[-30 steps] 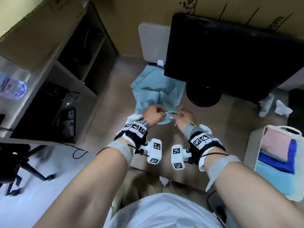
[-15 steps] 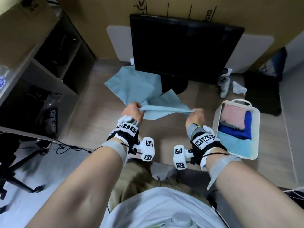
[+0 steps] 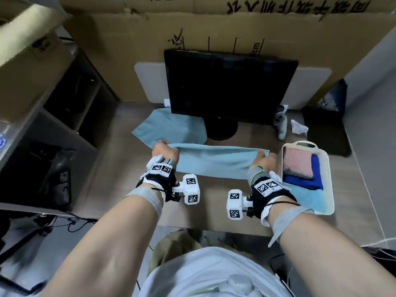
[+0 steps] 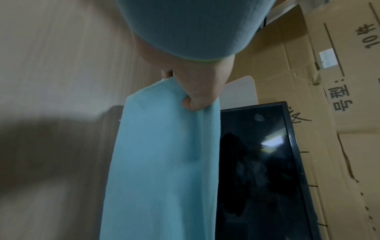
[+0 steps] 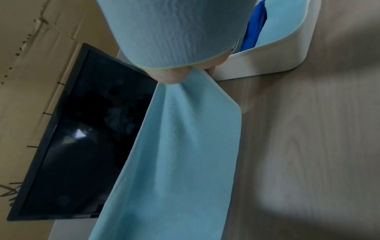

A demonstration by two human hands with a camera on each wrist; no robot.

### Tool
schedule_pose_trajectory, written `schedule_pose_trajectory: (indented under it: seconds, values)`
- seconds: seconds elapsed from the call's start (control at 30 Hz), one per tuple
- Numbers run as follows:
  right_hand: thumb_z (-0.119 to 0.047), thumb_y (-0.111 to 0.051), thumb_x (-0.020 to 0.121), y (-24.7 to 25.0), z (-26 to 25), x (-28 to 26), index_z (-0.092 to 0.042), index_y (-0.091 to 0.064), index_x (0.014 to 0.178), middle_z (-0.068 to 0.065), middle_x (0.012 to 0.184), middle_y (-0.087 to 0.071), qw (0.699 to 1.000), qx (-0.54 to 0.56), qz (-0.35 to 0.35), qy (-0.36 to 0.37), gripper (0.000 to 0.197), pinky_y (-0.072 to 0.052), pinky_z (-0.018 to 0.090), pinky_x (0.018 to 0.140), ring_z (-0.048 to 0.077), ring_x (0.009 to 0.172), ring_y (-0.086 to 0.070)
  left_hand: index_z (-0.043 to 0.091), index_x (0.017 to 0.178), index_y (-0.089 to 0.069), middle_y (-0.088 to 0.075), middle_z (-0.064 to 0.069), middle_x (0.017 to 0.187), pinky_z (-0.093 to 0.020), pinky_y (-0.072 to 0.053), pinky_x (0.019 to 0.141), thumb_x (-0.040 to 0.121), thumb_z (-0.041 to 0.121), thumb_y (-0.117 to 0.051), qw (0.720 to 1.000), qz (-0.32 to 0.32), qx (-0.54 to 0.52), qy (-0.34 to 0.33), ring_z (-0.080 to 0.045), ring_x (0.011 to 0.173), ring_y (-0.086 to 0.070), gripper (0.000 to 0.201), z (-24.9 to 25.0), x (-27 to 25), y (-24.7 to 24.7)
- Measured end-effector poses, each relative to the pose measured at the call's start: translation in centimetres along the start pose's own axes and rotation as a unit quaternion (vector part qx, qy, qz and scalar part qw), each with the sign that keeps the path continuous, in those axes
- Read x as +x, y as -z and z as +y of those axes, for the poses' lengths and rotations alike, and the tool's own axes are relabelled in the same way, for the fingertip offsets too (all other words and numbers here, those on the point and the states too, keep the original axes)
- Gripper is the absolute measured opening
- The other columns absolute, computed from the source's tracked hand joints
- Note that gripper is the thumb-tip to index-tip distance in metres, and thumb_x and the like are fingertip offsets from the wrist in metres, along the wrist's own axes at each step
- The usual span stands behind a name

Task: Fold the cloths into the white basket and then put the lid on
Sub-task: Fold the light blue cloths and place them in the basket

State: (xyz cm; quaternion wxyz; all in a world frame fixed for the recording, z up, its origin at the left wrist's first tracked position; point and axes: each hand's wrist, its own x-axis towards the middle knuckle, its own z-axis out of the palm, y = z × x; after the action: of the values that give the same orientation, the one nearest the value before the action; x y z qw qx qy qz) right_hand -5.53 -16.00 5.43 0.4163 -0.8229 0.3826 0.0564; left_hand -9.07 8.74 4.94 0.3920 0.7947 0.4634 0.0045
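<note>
Two bare hands hold one light blue cloth (image 3: 216, 161) stretched flat between them above a wooden desk (image 3: 120, 168). Fingers of the left hand (image 3: 165, 151) are curled round the cloth's left end; the left wrist view shows the thumb folded over the fabric edge, with the cloth running away from the fist toward the other hand. Fingers of the right hand (image 3: 263, 159) pinch the right end; in the right wrist view the fabric bunches into the grip and fans out below it. Both wrists wear black straps with white marker blocks. Just right of the right hand sits the white basket (image 3: 329, 181) on the desk, its handle at the far end. Inside lie a folded pink cloth (image 3: 297, 162) at the far end, a dark blue cloth (image 3: 315, 179) under it, and another light blue one (image 3: 310, 197) at the near end. Behind the stretched cloth, a second light blue cloth (image 3: 169, 127) lies spread on the desk, partly under a black monitor (image 3: 229, 86) on a round base. Behind the monitor leans a white board (image 3: 150, 82) against cardboard (image 3: 235, 28) with handwritten marks. Dark shelving (image 3: 70, 108) stands to the left.
</note>
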Motion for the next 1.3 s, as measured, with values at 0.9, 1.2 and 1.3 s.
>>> schedule_pose_trajectory:
  seconds: [0.9, 1.2, 1.3]
  values:
    - [-0.018, -0.039, 0.099, -0.3, -5.3, 0.9, -0.013, -0.055, 0.118, 0.009, 0.099, -0.06, 0.994, 0.087, 0.048, 0.033, 0.025, -0.033, 0.028, 0.071, 0.026, 0.087, -0.057, 0.009, 0.089, -0.057, -0.05, -0.005, 0.068, -0.032, -0.036, 0.063, 0.095, 0.041, -0.041, 0.993, 0.0, -0.092, -0.075, -0.031, 0.068, -0.048, 0.036, 5.5, 3.1, 0.7]
    - [-0.025, -0.033, 0.1, 0.7, -10.5, 1.0, -0.021, -0.051, 0.114, 0.006, 0.094, -0.057, 0.97, 0.206, 0.086, 0.097, 0.024, -0.038, 0.03, 0.066, 0.024, 0.075, -0.049, 0.005, 0.115, -0.054, -0.061, -0.017, 0.11, -0.027, -0.03, 0.074, 0.103, 0.034, -0.03, 0.974, 0.073, -0.173, -0.127, -0.034, 0.101, -0.056, 0.039, 11.1, 2.8, 2.3]
    - [-0.025, -0.033, 0.099, 0.3, -9.2, 0.8, -0.024, -0.05, 0.111, 0.003, 0.09, -0.054, 0.971, 0.208, 0.081, 0.083, 0.021, -0.049, 0.039, 0.073, 0.025, 0.075, -0.051, 0.003, 0.113, -0.055, -0.063, -0.019, 0.112, -0.03, -0.033, 0.076, 0.103, 0.034, -0.032, 0.974, 0.065, -0.171, -0.135, -0.037, 0.103, -0.057, 0.04, 9.8, 2.7, 1.9]
